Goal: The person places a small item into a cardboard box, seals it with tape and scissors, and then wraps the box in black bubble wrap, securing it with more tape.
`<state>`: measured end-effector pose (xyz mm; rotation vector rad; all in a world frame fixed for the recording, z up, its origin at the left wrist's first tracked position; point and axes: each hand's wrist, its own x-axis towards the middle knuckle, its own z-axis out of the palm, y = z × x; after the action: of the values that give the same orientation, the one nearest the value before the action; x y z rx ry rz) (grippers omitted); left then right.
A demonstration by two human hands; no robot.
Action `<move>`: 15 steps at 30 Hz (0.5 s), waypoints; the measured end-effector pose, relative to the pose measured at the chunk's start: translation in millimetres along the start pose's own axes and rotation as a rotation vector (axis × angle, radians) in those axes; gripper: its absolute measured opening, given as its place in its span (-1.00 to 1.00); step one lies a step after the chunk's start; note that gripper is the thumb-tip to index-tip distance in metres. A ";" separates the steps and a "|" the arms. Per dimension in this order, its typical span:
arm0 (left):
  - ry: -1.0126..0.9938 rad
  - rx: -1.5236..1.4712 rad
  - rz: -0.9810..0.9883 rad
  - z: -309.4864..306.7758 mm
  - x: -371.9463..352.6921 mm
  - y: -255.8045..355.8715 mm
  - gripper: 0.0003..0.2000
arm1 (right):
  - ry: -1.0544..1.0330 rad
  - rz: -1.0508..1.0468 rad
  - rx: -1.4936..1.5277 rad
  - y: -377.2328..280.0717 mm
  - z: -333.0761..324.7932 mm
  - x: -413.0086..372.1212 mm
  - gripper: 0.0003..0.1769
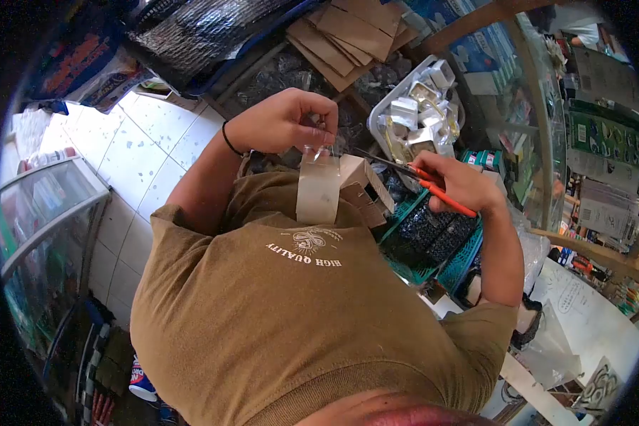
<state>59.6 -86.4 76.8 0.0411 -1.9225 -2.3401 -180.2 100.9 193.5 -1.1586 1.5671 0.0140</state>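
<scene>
My left hand (291, 122), with a black band at the wrist, pinches the top of a clear plastic packet (318, 190) that has a pale, flat body. The packet hangs in front of my chest. My right hand (461, 183) is closed around the orange handles of a pair of scissors (441, 196). The dark blades point left toward the packet's upper end, apart from it. Whether the blades are parted is hard to make out. Right beside the packet stands a small cardboard box (368, 186).
Beyond my hands sits a white tub (380, 117) of small wrapped white items, with flat cardboard pieces (348, 35) behind it. A green basket (468, 259) with dark packs is below my right hand. Glass cases (57, 213) flank me left and right.
</scene>
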 end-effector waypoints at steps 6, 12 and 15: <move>-0.038 0.036 0.052 -0.7 10.9 0.2 -0.95 | 0.016 -0.019 -0.149 -9.1 -2.1 6.2 -0.22; -0.039 0.062 0.045 -1.7 15.4 0.4 -0.93 | -0.054 -0.016 -0.162 -19.7 -11.6 19.0 -0.02; -0.046 0.061 0.039 -1.1 16.2 -1.2 -0.93 | -0.073 -0.037 -0.145 -24.3 -12.7 23.8 0.06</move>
<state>43.5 -89.0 76.3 -0.0446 -1.9970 -2.2763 -170.8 65.9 193.5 -1.2862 1.4993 0.1464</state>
